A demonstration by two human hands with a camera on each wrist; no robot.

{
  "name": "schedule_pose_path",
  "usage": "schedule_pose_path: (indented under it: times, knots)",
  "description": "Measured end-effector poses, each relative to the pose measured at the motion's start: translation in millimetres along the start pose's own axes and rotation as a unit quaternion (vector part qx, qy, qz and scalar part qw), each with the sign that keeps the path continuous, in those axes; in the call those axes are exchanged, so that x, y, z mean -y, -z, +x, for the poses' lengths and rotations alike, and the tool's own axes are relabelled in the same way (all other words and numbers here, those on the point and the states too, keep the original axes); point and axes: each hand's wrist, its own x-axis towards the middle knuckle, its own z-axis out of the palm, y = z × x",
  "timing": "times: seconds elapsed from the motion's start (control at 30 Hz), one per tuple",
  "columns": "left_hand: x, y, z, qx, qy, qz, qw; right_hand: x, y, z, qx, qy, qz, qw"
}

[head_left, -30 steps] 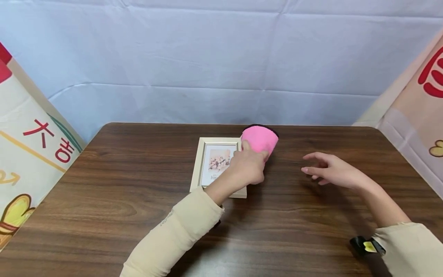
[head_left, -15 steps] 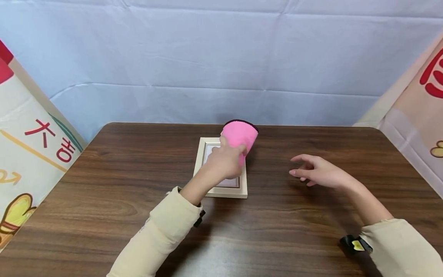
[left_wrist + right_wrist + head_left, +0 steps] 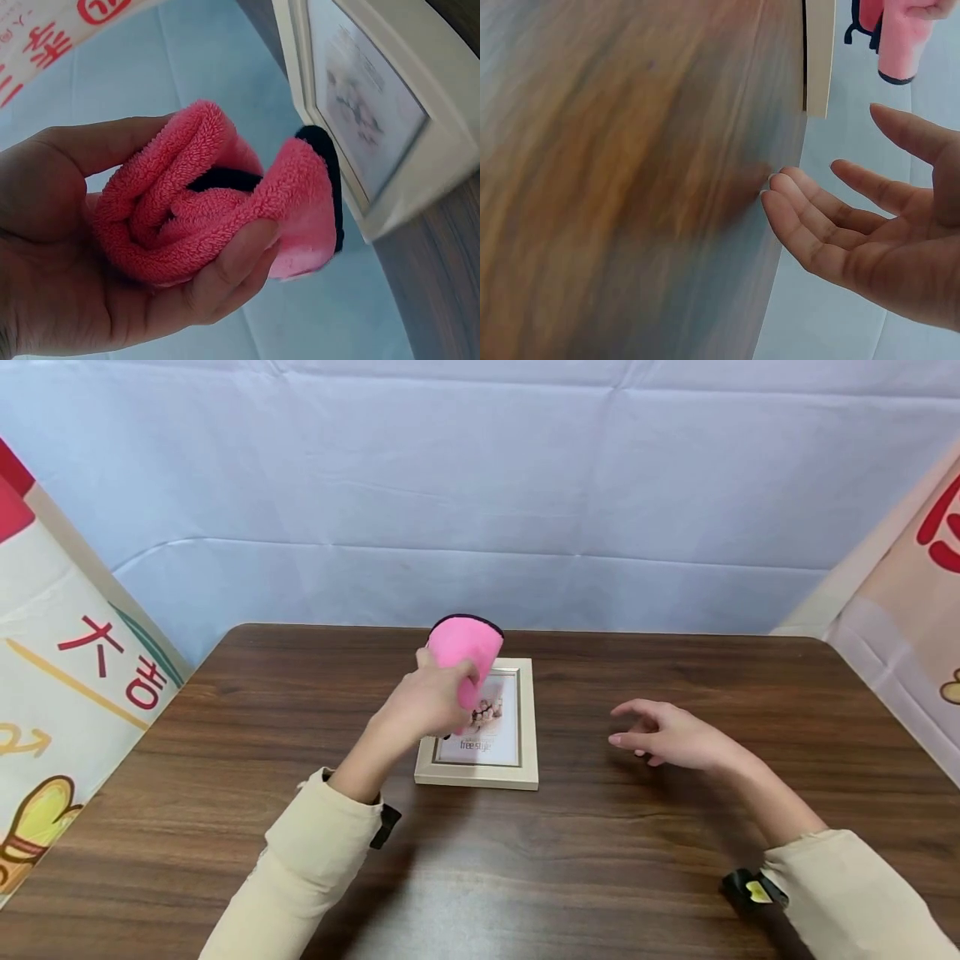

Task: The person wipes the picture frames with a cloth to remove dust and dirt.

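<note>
A pink fluffy cloth (image 3: 463,639) with a black edge is bunched into a rolled shape in my left hand (image 3: 426,700). Fingers and thumb curl round it, as the left wrist view shows for the rolled cloth (image 3: 225,225). It hangs over the upper left part of a cream picture frame (image 3: 529,718), which lies face up on the table with a flower print inside and is partly covered. To the right of the frame, my right hand (image 3: 667,735) hovers over the table with relaxed, slightly bent fingers, holding nothing.
The dark wood-grain table (image 3: 300,718) has its far edge against a pale blue cloth backdrop (image 3: 450,485). Printed hangings stand at the left (image 3: 75,693) and at the right (image 3: 907,618).
My left hand has carried the pink cloth leftward across the picture frame, uncovering the frame's right side. My right hand has drifted a little to the left.
</note>
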Motion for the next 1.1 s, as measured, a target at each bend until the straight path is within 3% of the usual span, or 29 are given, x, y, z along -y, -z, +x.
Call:
schedule_pose_path:
  times: [0.43, 0.8, 0.93, 1.1]
  knots:
    - [27.7, 9.1, -10.2, -0.004, 0.018, -0.035, 0.9992, 23.1, -12.9, 19.9, 0.019, -0.003, 0.013, 0.9997]
    - [43.5, 10.8, -13.7, -0.006, 0.025, -0.039, 0.9989, 40.7, -33.3, 36.6, 0.058, -0.014, 0.154, 0.9862]
    - [47.3, 11.1, -14.5, -0.005, 0.025, -0.037, 0.999, 44.8, -42.6, 42.5, 0.059, -0.028, 0.207, 0.9762]
    - [49.9, 10.6, -14.3, 0.003, 0.03, -0.046, 0.9985, 48.0, -51.1, 49.5, 0.052, -0.042, 0.235, 0.9696]
